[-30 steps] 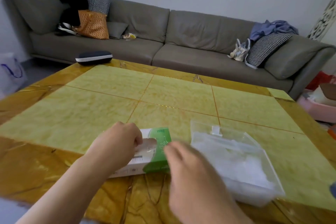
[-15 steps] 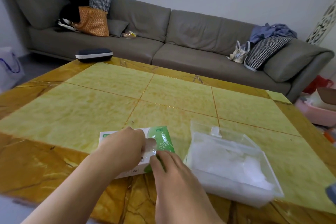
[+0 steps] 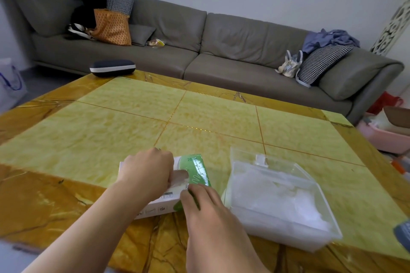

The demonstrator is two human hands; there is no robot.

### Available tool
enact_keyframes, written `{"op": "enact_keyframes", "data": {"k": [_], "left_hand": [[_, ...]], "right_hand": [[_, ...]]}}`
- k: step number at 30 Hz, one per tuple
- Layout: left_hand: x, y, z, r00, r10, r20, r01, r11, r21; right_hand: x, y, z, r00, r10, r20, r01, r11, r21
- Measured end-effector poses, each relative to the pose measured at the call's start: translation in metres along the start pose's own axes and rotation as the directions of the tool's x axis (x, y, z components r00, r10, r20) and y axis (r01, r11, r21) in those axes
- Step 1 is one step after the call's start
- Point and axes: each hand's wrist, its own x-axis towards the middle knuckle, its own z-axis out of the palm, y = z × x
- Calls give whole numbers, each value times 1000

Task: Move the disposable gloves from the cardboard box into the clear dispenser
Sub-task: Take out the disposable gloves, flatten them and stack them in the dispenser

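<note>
Right hand: nearest the camera, it rested on the near right corner of the cardboard box; fingers lay fairly straight, holding nothing.
Left hand: curled over the box top, fingertips dipped into the opening, its grip apparently pinching a glove (the pinch itself was hidden).
Gloves: thin clear film showing at the opening; probably very light, limp and slippery, so best pinched by a bunched fold and drawn slowly.
Dispenser: clear, just right of the box, already holding white crumpled gloves.
Counter: yellow tiled top carrying both.
Sofa: grey, beyond the far edge.
</note>
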Motion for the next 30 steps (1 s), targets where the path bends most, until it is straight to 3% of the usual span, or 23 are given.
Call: {"op": "enact_keyframes", "data": {"k": [8, 16, 21, 25, 30], "left_hand": [[-5, -8, 0, 997, -1, -71, -4, 998, -70], [4, 4, 4, 1000, 9, 24, -9, 1000, -5], [2, 2, 4, 1000, 24, -12, -25, 1000, -20], [-4, -11, -6, 997, 11, -73, -25, 981, -194], [-12, -18, -23, 984, -64, -167, -36, 845, -533]], "right_hand": [[-1, -2, 1, 1000, 2, -30, -2, 1000, -4], [-2, -3, 2, 1000, 6, -21, -6, 1000, -13], [-1, -3, 2, 1000, 7, -22, -8, 1000, -8], [-1, -3, -1, 1000, 14, -20, -14, 1000, 0], [-2, -4, -1, 1000, 17, -10, -17, 1000, 1]]}}
